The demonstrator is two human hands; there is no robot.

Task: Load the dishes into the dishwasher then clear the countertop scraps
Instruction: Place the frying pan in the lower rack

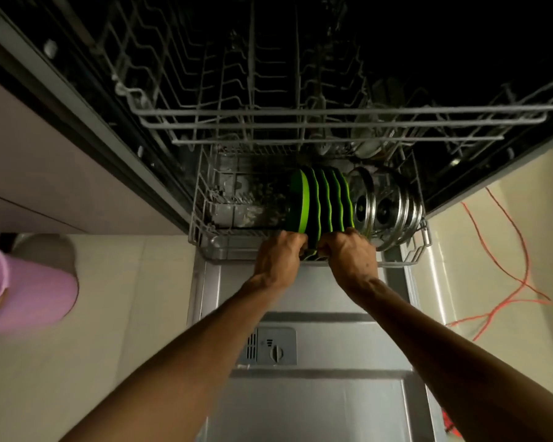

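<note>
Both hands reach into the lower rack (205, 215) of the open dishwasher. The left hand (280, 255) and the right hand (348, 252) sit side by side at the near rim of a row of green plates (320, 202), their fingers (324, 247) curled and pinching the near edges of the plates. The plates stand on edge in the middle of the rack, faces turned left and right, so the row runs left to right and each plate's plane runs near to far. Just right of them stand steel plates (387, 208), also on edge. The upper rack (300, 116) is pulled out above. The dishwasher door (300, 393) lies open below the arms, with its detergent dispenser (270, 346) showing. On the floor, a pink bin (29, 291) lies at the left and an orange cable (505, 275) at the right.
</note>
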